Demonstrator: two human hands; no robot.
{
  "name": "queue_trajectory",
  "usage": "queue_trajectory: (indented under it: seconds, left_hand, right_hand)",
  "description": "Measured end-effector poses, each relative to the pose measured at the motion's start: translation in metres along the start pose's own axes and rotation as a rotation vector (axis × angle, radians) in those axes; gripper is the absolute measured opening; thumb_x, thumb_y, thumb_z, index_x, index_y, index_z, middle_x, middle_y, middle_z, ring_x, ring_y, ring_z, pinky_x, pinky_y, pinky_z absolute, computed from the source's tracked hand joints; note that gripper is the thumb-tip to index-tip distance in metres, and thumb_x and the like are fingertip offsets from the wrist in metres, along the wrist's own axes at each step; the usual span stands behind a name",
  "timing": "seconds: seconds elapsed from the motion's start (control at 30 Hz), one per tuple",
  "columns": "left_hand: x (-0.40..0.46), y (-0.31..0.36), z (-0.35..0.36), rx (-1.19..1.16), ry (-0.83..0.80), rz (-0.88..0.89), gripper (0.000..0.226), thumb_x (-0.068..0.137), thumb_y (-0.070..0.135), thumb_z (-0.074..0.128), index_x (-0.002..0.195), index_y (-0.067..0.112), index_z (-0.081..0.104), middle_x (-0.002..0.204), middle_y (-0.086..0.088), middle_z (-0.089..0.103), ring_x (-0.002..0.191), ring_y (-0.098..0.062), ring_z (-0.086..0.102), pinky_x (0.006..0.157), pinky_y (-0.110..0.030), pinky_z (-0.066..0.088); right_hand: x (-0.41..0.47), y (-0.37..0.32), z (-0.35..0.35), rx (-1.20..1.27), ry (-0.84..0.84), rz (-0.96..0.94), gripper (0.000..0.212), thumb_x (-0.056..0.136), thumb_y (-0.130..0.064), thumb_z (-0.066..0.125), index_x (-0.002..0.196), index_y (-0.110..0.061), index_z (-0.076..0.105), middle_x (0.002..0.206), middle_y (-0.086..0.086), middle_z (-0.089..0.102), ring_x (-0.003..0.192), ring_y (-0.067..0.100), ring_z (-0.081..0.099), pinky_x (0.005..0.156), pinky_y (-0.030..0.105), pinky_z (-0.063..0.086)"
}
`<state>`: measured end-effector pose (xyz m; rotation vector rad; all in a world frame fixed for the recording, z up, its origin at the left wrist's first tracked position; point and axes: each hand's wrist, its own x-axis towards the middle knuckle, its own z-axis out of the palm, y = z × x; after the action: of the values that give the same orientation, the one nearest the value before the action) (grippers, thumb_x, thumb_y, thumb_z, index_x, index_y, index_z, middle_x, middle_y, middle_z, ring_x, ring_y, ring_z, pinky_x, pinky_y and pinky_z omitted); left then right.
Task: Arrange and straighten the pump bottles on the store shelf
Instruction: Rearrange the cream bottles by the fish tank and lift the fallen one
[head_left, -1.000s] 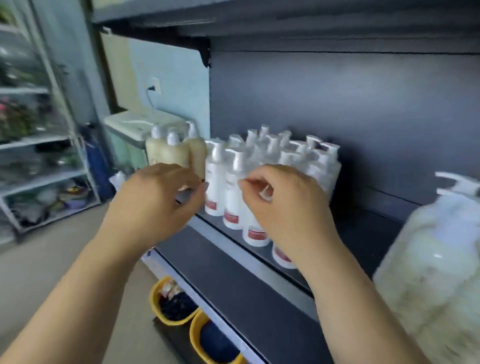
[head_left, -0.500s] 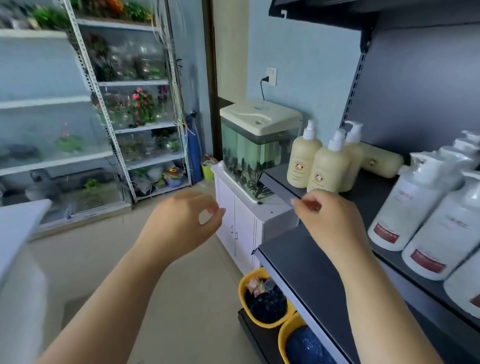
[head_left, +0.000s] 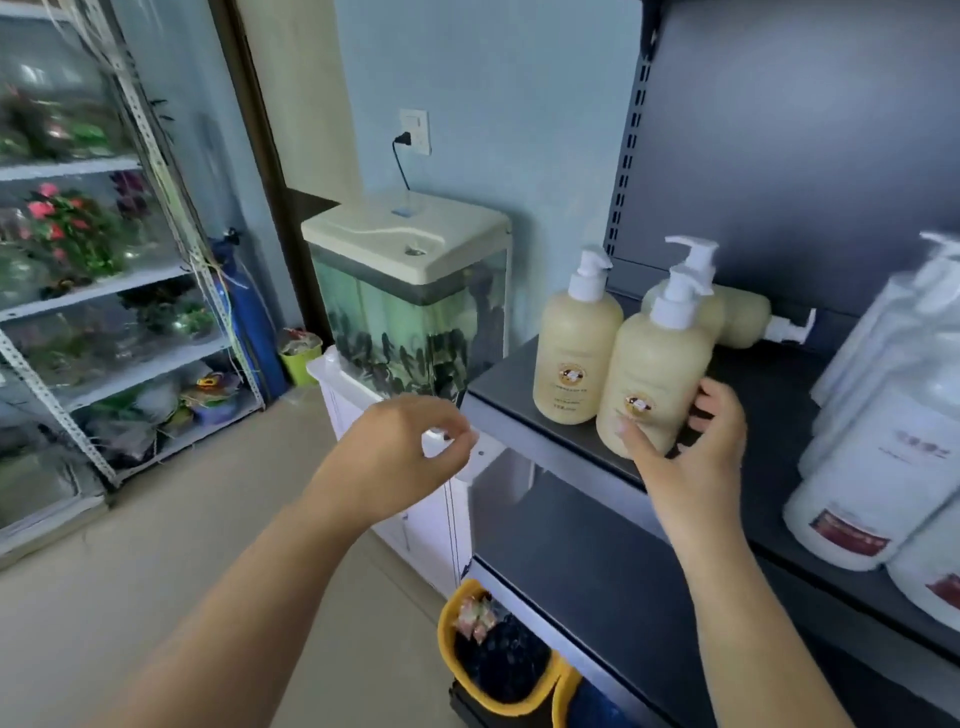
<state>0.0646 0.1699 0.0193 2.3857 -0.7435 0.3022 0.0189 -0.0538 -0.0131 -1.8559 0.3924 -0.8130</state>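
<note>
Three cream pump bottles stand upright at the left end of the dark shelf (head_left: 519, 402): one at the left (head_left: 574, 348), one in front (head_left: 652, 374), one behind it (head_left: 691, 306). Another cream bottle (head_left: 743, 317) lies on its side at the back, pump pointing right. My right hand (head_left: 691, 457) wraps the base of the front cream bottle, thumb on its face and fingers behind. My left hand (head_left: 400, 452) hovers in front of the shelf's left corner, fingers loosely curled, holding nothing. White pump bottles with red labels (head_left: 878, 467) stand at the right.
A fish tank (head_left: 410, 306) on a white cabinet stands just left of the shelf end. A lower shelf (head_left: 587, 561) runs beneath, with yellow baskets (head_left: 498, 670) on the floor. A metal rack with plants (head_left: 93, 291) fills the left wall.
My view swung left from the white bottles to the cream ones. My right hand moved forward and closed around the front cream bottle. My left hand stayed in the air, holding nothing.
</note>
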Motion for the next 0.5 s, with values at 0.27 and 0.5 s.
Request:
queue_trajectory:
  seconds: [0.27, 0.5]
  left_hand:
    - [0.086, -0.013, 0.048, -0.554, -0.281, -0.102, 0.064, 0.073, 0.029, 0.070, 0.130, 0.022, 0.042, 0.127, 0.012, 0.048, 0.118, -0.002, 0.043, 0.099, -0.021, 0.036]
    - [0.127, -0.015, 0.085, -0.833, -0.439, -0.011, 0.073, 0.062, 0.021, 0.077, 0.126, 0.016, 0.042, 0.118, 0.000, 0.061, 0.109, -0.012, 0.059, 0.098, -0.038, 0.047]
  right_hand:
    - [0.016, 0.015, 0.005, 0.136, -0.087, 0.202, 0.074, 0.072, -0.012, 0.073, 0.134, -0.023, 0.035, 0.121, -0.014, 0.051, 0.112, 0.005, 0.052, 0.096, 0.023, 0.044]
    - [0.012, 0.010, -0.002, 0.119, -0.078, 0.216, 0.055, 0.075, -0.006, 0.070, 0.100, -0.048, 0.045, 0.105, -0.028, 0.056, 0.095, -0.019, 0.056, 0.083, 0.007, 0.047]
